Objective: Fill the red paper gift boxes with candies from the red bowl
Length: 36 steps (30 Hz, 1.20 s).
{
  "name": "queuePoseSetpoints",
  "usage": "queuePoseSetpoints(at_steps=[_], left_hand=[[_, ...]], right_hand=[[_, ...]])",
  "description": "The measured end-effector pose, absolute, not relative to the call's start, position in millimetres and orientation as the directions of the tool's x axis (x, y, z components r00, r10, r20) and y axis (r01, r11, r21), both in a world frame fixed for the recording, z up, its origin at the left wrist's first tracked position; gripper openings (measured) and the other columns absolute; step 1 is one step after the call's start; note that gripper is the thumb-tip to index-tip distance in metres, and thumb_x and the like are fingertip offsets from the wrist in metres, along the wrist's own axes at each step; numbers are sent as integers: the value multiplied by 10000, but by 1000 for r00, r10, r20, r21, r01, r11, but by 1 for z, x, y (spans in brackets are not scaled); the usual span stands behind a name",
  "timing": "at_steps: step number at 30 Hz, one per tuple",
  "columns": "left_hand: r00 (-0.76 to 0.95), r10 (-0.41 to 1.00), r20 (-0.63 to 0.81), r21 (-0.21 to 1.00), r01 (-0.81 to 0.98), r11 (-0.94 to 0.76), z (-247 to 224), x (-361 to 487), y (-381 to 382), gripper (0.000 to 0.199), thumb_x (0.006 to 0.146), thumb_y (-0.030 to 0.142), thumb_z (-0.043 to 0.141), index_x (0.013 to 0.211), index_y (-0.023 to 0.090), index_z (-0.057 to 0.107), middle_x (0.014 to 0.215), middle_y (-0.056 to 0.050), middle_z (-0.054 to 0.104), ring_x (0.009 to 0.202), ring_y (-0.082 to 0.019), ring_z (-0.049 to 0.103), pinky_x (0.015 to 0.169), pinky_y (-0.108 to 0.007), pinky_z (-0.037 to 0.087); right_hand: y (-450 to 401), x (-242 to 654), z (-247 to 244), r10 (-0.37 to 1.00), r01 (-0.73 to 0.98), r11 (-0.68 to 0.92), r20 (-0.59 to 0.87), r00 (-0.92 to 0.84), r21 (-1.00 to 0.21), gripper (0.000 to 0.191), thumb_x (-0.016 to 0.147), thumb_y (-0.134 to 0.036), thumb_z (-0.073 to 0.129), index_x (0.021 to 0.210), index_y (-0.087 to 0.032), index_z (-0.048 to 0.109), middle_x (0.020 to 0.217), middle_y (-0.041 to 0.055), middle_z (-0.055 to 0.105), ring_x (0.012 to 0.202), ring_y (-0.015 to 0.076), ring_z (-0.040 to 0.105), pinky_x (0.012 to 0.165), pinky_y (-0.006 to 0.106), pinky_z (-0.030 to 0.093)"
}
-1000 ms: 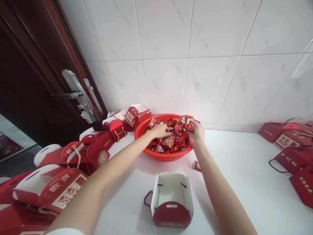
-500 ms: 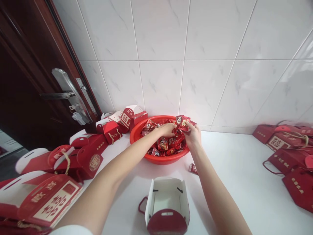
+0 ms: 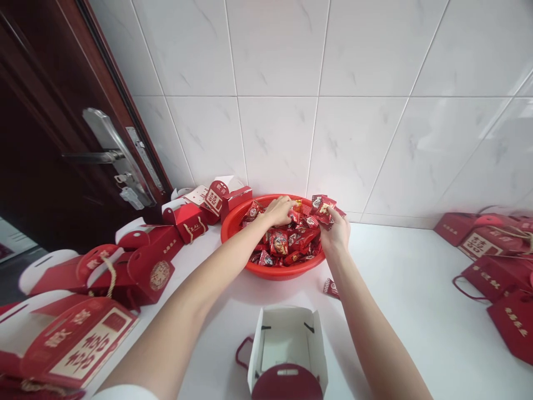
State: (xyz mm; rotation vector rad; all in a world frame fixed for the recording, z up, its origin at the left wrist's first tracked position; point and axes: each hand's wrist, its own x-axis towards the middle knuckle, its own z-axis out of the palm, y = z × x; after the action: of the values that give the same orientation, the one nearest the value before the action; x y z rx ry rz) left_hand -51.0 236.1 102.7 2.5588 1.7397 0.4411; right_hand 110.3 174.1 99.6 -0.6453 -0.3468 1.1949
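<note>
A red plastic basket stands against the wall, filled with red wrapped candies. My left hand is over the back of the basket, its fingers bent and closed on a red and gold wrapped candy; the fingertips are partly hidden. At the basket's right rim my right hand is closed around several red wrapped candies, which stick out above the fingers. A white-lined gift box with a dark red flap sits open in front of me, with no candy visible inside.
One loose candy lies beside my right forearm. Red gift boxes line the left side up to the wall. More red boxes stand at the right. A dark door with a metal handle is at the left.
My left hand has shifted slightly left and up, away from my right hand. My right hand, still holding the candies, has moved a little to the right.
</note>
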Motion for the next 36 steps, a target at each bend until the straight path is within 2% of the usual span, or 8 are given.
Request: queuePoseSetpoints(at_steps=[6, 12, 15, 18, 25, 30, 33, 36], left_hand=[[496, 845, 201, 226, 816, -532, 103, -38, 228, 390, 813, 134, 604, 1192, 177, 687, 1221, -102, 683, 1172, -279, 624, 1006, -344, 473], [595, 802, 50, 433, 711, -554, 100, -19, 222, 271, 949, 335, 504, 1002, 216, 742, 888, -25, 744, 874, -219, 692, 820, -287, 497], [588, 808, -29, 526, 697, -488, 106, -19, 219, 306, 840, 415, 672, 1073, 226, 737, 992, -15, 754, 947, -225, 690, 827, -273, 498], [567, 817, -108, 567, 710, -417, 114, -25, 218, 464, 700, 287, 775, 1156, 220, 719, 1039, -21, 756, 945, -223, 699, 800, -262, 515], [339, 928, 158, 506, 779, -371, 114, -61, 229, 424, 728, 54, 518, 1064, 174, 746, 1088, -57, 758, 1009, -217, 695, 901, -294, 527], [297, 903, 310, 402, 820, -407, 118, -60, 221, 353, 706, 68, 569, 973, 187, 768, 1094, -64, 755, 1034, -240, 682, 939, -323, 514], [510, 855, 98, 473, 732, -490, 120, -38, 208, 136, 780, 256, 654, 819, 195, 769, 840, -21, 763, 826, -203, 699, 781, -274, 526], [618, 760, -201, 444, 749, -492, 113, -18, 201, 234, 685, 428, 788, 693, 203, 722, 661, 1, 702, 643, -186, 645, 609, -261, 474]], right_hand=[[176, 111, 98, 937, -745, 248, -41, 346, -620, 258, 599, -145, 758, 690, -207, 524, 620, -67, 644, 617, 131, 665, 550, 224, 557], [177, 111, 95, 934, -726, 243, -46, 354, -643, 251, 609, -160, 758, 705, -213, 532, 628, -69, 640, 601, 130, 657, 524, 227, 542], [178, 111, 93, 929, -701, 275, -5, 369, -658, 269, 622, -179, 769, 692, -218, 513, 617, -73, 623, 600, 130, 653, 545, 236, 550], [178, 111, 94, 930, -698, 278, 3, 368, -660, 263, 628, -183, 763, 696, -219, 512, 637, -71, 630, 601, 131, 652, 539, 240, 548], [172, 110, 100, 937, -748, 230, -65, 342, -622, 237, 623, -141, 729, 698, -213, 516, 634, -65, 645, 607, 129, 661, 533, 227, 544], [172, 110, 100, 940, -753, 223, -69, 334, -619, 234, 591, -131, 739, 670, -205, 532, 618, -62, 639, 589, 125, 649, 525, 224, 533], [174, 111, 98, 938, -750, 234, -60, 342, -619, 226, 586, -139, 745, 681, -201, 549, 611, -61, 634, 596, 132, 653, 539, 233, 540], [177, 111, 96, 940, -744, 236, -48, 338, -625, 222, 595, -148, 747, 684, -201, 551, 616, -63, 635, 587, 125, 643, 537, 229, 535]])
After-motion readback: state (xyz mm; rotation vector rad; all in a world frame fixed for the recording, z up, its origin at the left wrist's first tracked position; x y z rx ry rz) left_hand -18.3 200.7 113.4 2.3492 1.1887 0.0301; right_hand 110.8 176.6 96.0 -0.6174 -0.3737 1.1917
